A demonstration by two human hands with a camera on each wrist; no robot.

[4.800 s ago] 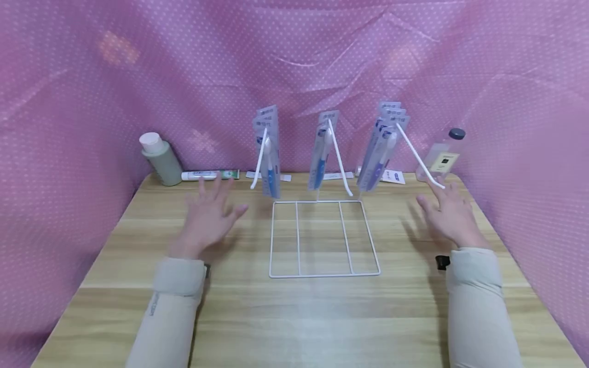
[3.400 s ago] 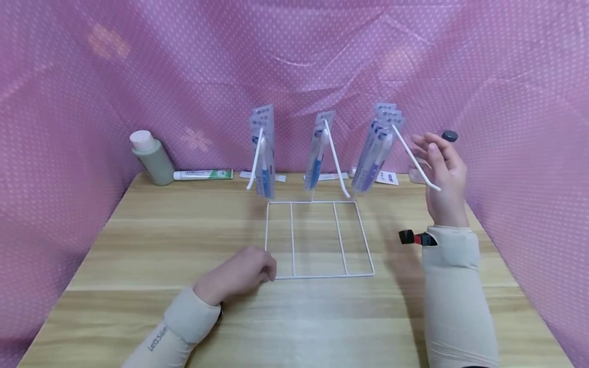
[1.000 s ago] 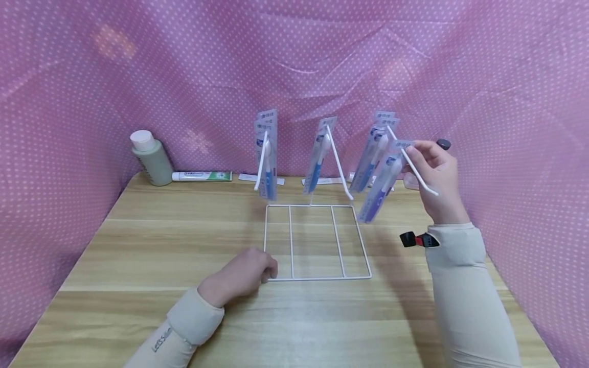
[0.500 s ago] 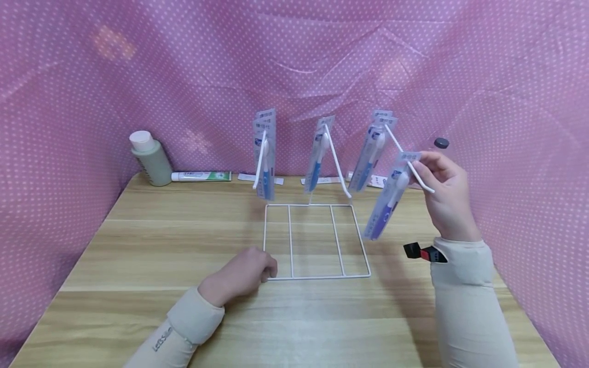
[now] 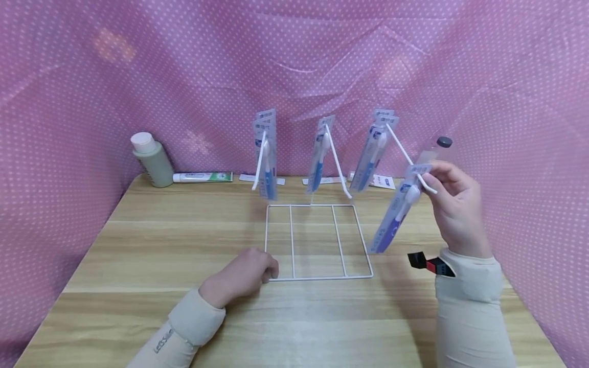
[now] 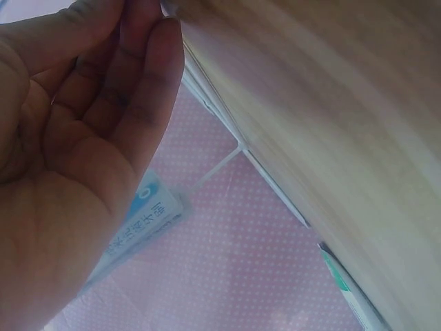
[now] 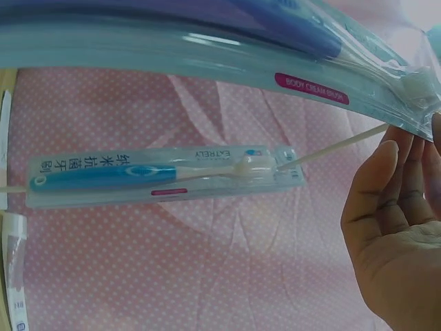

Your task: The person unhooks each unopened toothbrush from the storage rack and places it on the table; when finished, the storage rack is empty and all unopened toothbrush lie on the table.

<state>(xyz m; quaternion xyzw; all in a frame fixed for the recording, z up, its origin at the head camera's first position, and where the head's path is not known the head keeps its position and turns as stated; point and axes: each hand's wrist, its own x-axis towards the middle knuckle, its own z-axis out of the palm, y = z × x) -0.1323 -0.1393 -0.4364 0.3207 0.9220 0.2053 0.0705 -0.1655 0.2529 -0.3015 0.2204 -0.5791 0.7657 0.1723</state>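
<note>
My right hand [image 5: 457, 207] pinches the top of a packaged purple toothbrush [image 5: 393, 220], tilted and hanging near the tip of the right-hand hook [image 5: 401, 147]. In the right wrist view that toothbrush [image 7: 289, 27] crosses the top of the picture. Farther back on the same hook hang blue packaged toothbrushes [image 5: 371, 158]. With curled fingers, my left hand [image 5: 246, 271] holds the front left corner of the white wire rack [image 5: 322, 278], whose base lies flat on the table. In the left wrist view, the left hand's thumb and fingertips meet at the rack's edge.
Blue packaged toothbrushes hang on the left hook [image 5: 267, 163] and the middle hook [image 5: 320, 156]. Along the back edge are a green bottle [image 5: 158, 163], a toothpaste tube [image 5: 202, 177] and a clear black-capped bottle [image 5: 430, 153], partly behind the right hand. A pink dotted curtain [image 5: 230, 76] encloses the table.
Both hands were open over the table at first. My left hand has taken the rack's corner; my right hand has gripped the purple toothbrush and slid it forward along the hook towards the tip.
</note>
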